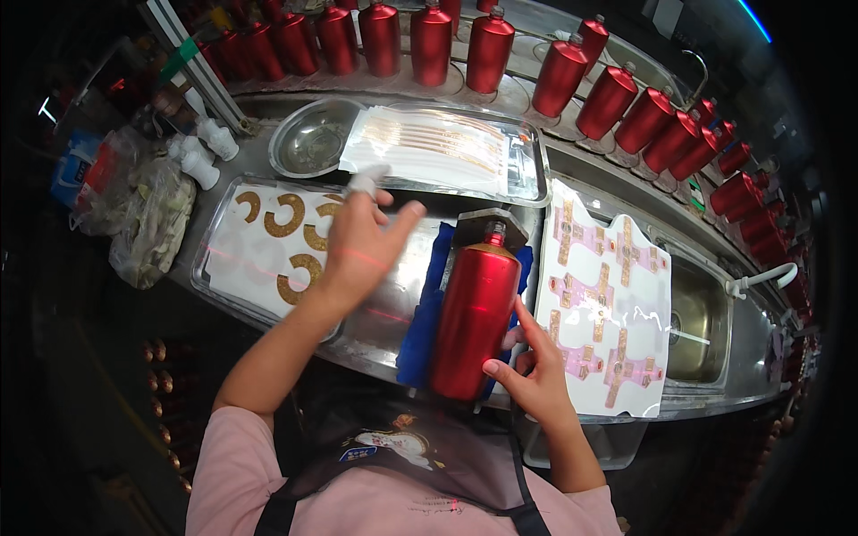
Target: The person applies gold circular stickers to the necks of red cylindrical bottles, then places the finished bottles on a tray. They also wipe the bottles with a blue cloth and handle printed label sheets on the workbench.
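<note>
Red bottle (474, 317) lies over blue cloth (416, 347), neck toward 12 o'clock — padding likely protects the glossy finish — right hand (540, 377) gripping its 4 o'clock edge, presumably for steadiness; left hand (356, 246), fingers spread, seemingly empty, hovers at 10 o'clock.

Left hand (356, 246) farther forward, fingers (363, 183) parted; right hand (542, 380) farther back, fingers (534, 329) bent.

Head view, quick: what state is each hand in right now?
Left hand: open, thumb apart from the fingers, no held item visible.
Right hand: partly curled against the right side of the red metallic bottle; whether it grips cannot be told.
</note>
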Available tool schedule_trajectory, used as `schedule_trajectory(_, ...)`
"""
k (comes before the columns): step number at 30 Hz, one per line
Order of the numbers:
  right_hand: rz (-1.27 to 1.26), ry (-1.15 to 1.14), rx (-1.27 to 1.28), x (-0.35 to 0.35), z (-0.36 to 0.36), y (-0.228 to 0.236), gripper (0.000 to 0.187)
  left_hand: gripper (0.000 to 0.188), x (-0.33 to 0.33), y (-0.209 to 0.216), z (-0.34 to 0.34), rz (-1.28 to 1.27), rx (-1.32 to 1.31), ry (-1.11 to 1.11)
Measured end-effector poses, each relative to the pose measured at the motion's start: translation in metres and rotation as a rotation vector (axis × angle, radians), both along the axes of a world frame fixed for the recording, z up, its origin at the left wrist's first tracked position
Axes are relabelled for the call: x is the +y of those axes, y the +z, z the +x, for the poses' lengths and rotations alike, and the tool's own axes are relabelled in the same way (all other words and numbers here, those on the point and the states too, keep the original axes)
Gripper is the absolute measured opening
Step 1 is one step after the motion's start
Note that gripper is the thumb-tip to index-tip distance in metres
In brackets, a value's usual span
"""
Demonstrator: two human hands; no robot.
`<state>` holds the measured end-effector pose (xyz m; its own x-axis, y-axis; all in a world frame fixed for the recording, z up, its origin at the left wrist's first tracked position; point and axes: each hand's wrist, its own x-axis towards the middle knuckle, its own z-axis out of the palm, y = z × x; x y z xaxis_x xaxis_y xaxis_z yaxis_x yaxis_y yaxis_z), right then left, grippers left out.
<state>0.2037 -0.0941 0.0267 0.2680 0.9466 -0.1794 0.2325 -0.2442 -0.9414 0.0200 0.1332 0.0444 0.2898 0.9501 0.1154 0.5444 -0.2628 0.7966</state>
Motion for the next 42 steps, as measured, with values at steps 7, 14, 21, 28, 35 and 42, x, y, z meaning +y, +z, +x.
schedule_trajectory(7, 0.059, -0.273, 0.303, 0.002, 0.011, -0.012, 0.058, 0.077, 0.185, -0.035, -0.007, 0.032, 0.29, 0.292)
schedule_trajectory(14, -0.004, -0.742, 1.172, 0.014, 0.042, -0.014, 0.03, 0.068, 0.211, -0.055, -0.004, -0.005, 0.284, 0.238)
schedule_trajectory(21, 0.151, -0.4, 0.533, 0.021, 0.046, -0.003, 0.03, 0.042, 0.196, -0.027, -0.009, 0.297, 0.492, 0.195)
schedule_trajectory(28, 0.159, -0.367, 0.287, 0.069, 0.069, 0.048, 0.025, 0.039, 0.119, 0.044, 0.044, 0.336, 0.162, -0.281)
schedule_trajectory(35, 0.338, -0.039, 0.105, 0.109, 0.057, 0.097, 0.047, 0.041, 0.003, 0.105, 0.098, 0.261, -0.318, -0.87)
schedule_trajectory(42, 0.082, -0.099, 0.347, 0.019, 0.052, 0.087, 0.022, 0.037, -0.072, 0.069, 0.051, -0.035, -0.527, -0.581)
